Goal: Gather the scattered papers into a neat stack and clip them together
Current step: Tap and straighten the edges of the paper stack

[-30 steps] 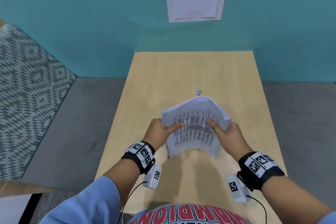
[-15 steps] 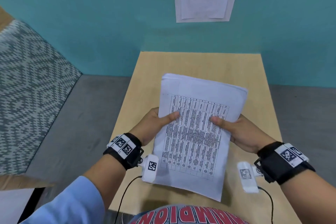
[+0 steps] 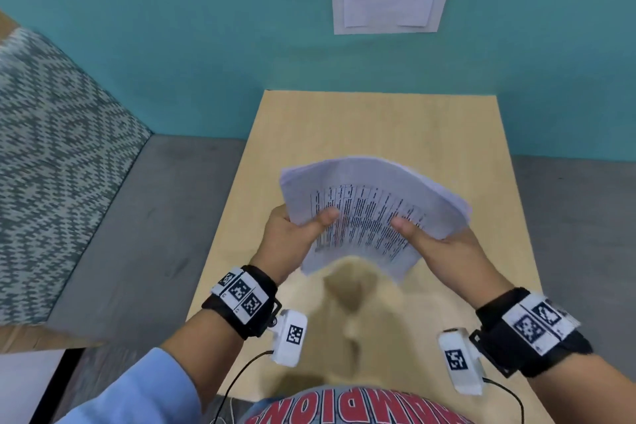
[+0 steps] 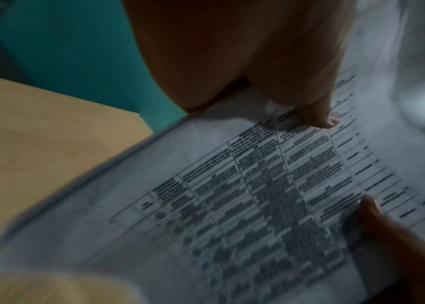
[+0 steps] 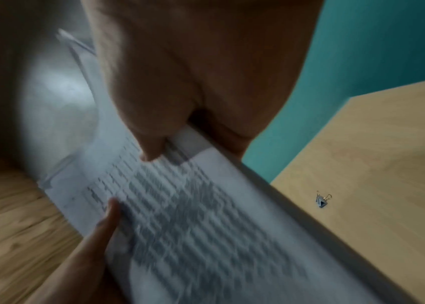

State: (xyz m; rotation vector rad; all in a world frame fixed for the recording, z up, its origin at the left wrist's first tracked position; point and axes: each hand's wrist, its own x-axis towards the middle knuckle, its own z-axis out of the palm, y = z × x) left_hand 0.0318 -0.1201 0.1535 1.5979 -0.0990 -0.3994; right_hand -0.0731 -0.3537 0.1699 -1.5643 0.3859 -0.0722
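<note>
Left side: my left hand [image 3: 292, 234] has its grip closed on the left edge of the stack of papers [image 3: 371, 213], thumb on the printed top sheet, fingers hidden underneath.

Centre: the stack is held up over the middle of the table [image 3: 344, 134], bowed upward between the two grips, far edge arched, near edge drooping toward me. Cannot tell whether the near edge touches the table. Top sheet carries a printed grid. Wrist views are smeared with blur, but the right one shows the right side edge reading as one fairly even band of sheets, so I judge the gathering mostly done and squaring in hand.

Right side: my right hand [image 3: 444, 244] grips the right edge likewise, thumb on top.

Far right: the binder clip [image 5: 323, 200] lies on the table beyond the stack, apart from it, untouched.

Handling note: light, limp, sheets slide against each other; the bow suggests little stiffness. I would keep one grip pinching a side edge firmly while the other goes for the clip, and set the clip on a squared edge or corner. Risk: sheets fanning out once a grip lets go.
</note>
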